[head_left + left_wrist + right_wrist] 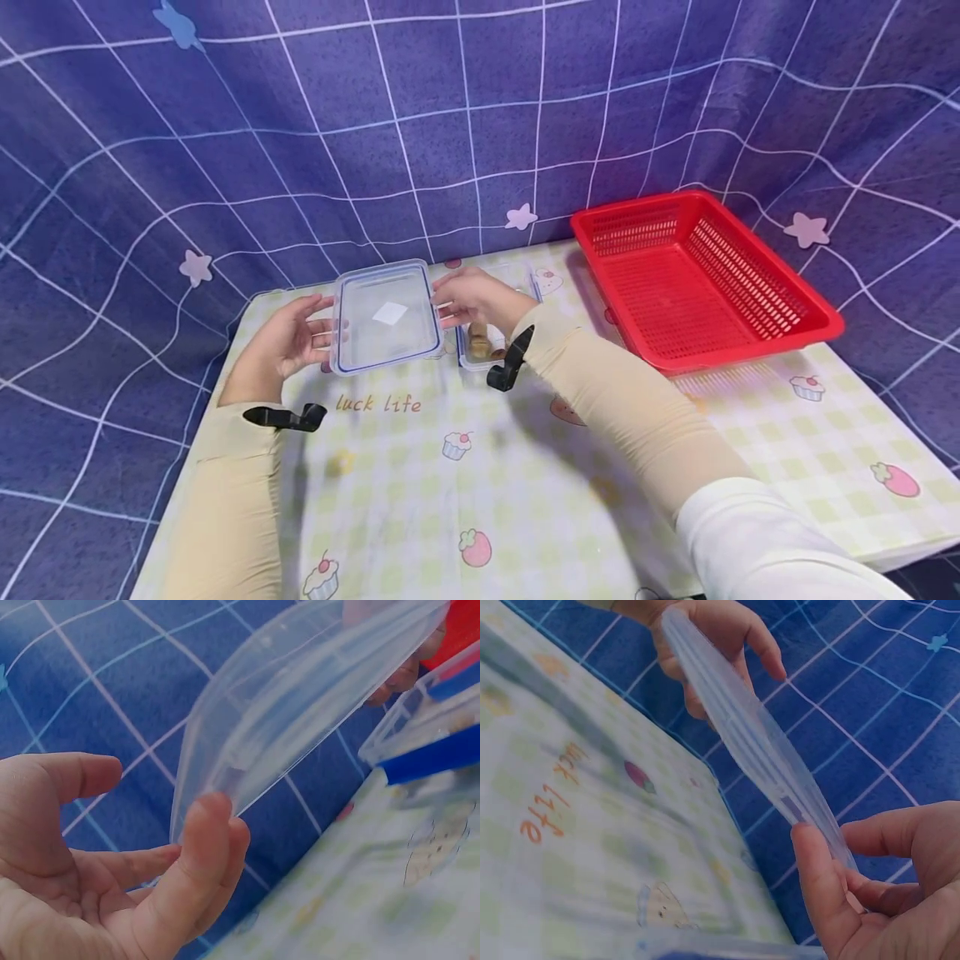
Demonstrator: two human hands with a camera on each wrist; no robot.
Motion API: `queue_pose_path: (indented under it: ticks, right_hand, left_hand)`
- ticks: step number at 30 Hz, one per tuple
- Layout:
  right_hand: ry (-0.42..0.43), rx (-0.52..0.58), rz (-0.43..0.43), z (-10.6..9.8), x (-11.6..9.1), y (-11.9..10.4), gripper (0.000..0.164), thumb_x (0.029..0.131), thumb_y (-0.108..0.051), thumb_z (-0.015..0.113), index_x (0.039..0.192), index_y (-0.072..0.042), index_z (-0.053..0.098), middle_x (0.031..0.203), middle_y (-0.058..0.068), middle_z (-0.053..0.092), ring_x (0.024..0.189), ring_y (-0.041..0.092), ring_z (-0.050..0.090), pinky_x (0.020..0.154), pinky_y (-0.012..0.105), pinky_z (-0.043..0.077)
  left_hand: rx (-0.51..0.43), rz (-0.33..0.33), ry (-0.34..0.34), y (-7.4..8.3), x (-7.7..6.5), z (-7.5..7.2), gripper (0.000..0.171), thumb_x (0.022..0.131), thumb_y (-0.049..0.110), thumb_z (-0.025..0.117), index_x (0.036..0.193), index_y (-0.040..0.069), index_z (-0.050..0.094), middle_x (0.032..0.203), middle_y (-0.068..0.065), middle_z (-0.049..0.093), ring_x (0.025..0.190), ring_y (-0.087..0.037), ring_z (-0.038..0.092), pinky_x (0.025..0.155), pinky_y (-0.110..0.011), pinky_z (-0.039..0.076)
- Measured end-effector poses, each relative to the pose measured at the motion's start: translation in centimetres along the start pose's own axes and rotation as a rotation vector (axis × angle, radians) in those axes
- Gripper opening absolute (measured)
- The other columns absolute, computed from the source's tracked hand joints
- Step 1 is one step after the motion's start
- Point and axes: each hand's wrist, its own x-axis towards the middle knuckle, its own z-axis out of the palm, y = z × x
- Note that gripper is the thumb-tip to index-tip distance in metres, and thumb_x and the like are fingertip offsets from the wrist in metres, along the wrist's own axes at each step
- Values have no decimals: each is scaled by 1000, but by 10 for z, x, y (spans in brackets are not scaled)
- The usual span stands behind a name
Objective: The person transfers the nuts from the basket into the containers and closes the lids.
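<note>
Above the table I hold up a clear rectangular plastic lid [367,333] with a blue line round its border and a white square label. My right hand [480,296] pinches its right edge, with thumb and fingers on opposite faces in the right wrist view. At the left edge, my left hand [288,337] touches the lid with its fingertips while its thumb stands apart. Partly hidden under my right hand, a clear container [474,365] with blue edge strips sits on the table, with brown pieces [478,342] inside.
A red plastic basket [697,283] stands tilted at the right back of the table. The table wears a green-and-white checked cloth [420,500] with printed cupcakes and strawberries. Behind it hangs a blue gridded curtain [450,125].
</note>
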Motion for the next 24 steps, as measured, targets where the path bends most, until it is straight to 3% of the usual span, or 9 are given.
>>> queue_pose_path:
  ticks: [5, 14, 24]
  right_hand:
    - [25, -9, -7, -16, -6, -6, 43, 91, 8, 62, 133, 1, 54, 95, 9, 59, 75, 21, 61, 64, 30, 61]
    - [12, -43, -39, -42, -20, -16, 43, 93, 8, 59, 135, 3, 57, 93, 11, 66, 78, 21, 66, 69, 32, 62]
    - [32, -98, -57, -71, -35, -23, 43, 95, 4, 58, 138, 2, 54, 97, 10, 66, 80, 20, 66, 67, 31, 61]
  left_hand:
    - [-6, 17, -10, 2, 7, 16, 27, 110, 30, 38, 134, 18, 40, 99, -12, 67, 83, -23, 72, 61, -36, 62]
    - [-36, 6, -62, 7, 16, 40, 34, 110, 31, 38, 142, 19, 36, 101, -13, 66, 84, -24, 73, 59, -34, 62]
    - [9, 16, -71, 2, 31, 67, 31, 111, 29, 38, 141, 23, 36, 102, -11, 67, 85, -23, 72, 59, -33, 62]
